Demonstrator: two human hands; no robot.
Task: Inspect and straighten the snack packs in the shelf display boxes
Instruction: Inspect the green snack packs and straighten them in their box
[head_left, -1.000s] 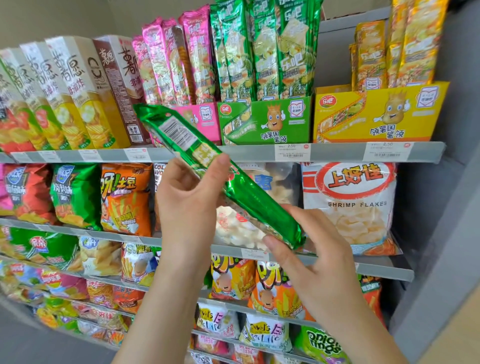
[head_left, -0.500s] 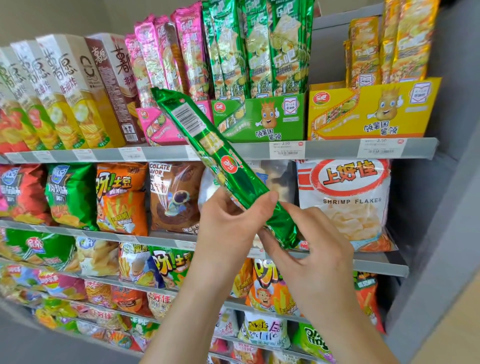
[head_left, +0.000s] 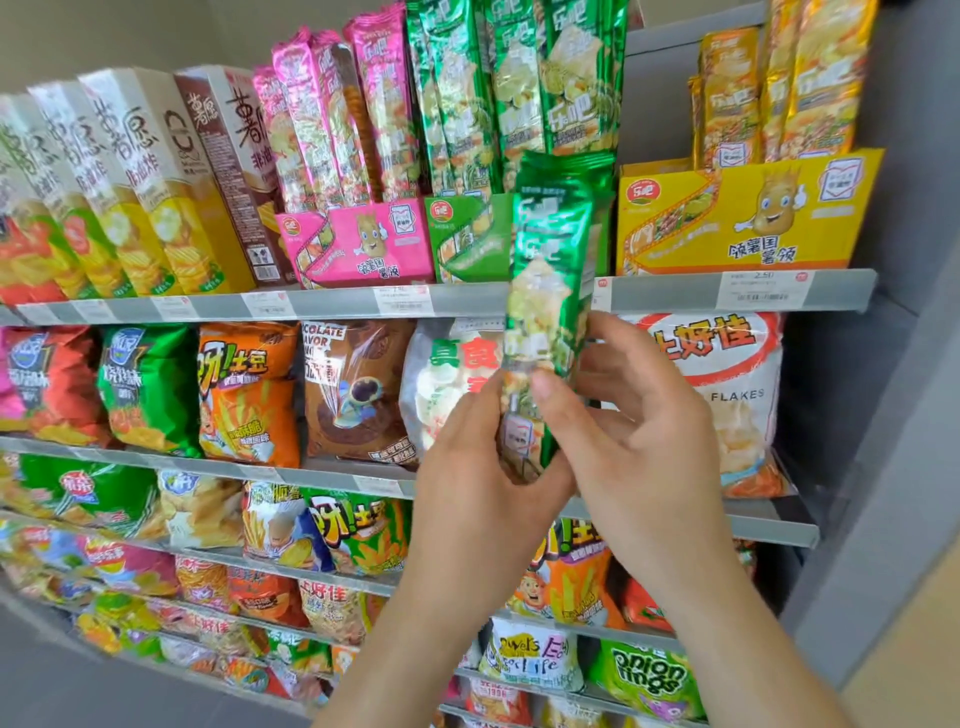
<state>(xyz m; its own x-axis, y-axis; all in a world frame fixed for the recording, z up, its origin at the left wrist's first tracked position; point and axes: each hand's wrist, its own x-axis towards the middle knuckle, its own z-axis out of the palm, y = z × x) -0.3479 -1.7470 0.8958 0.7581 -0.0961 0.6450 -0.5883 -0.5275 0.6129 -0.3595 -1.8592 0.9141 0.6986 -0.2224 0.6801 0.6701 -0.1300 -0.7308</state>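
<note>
A long green snack pack (head_left: 553, 270) stands almost upright in front of the top shelf, its printed front facing me. Both hands hold its lower end: my left hand (head_left: 483, 483) wraps the bottom from the left, my right hand (head_left: 628, 431) pinches it from the right with the thumb on the front. Behind it sits the green display box (head_left: 467, 239) with several green packs standing in it. A pink display box (head_left: 358, 241) with pink packs is to its left, a yellow display box (head_left: 748, 213) with gold packs to its right.
Tall chip cartons (head_left: 156, 182) fill the top shelf's left. Below the grey shelf rail (head_left: 322, 301) hang rows of chip bags, including a shrimp flakes bag (head_left: 727, 395) behind my right hand. A grey side panel (head_left: 883, 415) closes the shelving on the right.
The green pack swung from a steep slant, barcode side up, to nearly upright with its front toward me. My left hand slid down to the pack's bottom beside my right hand.
</note>
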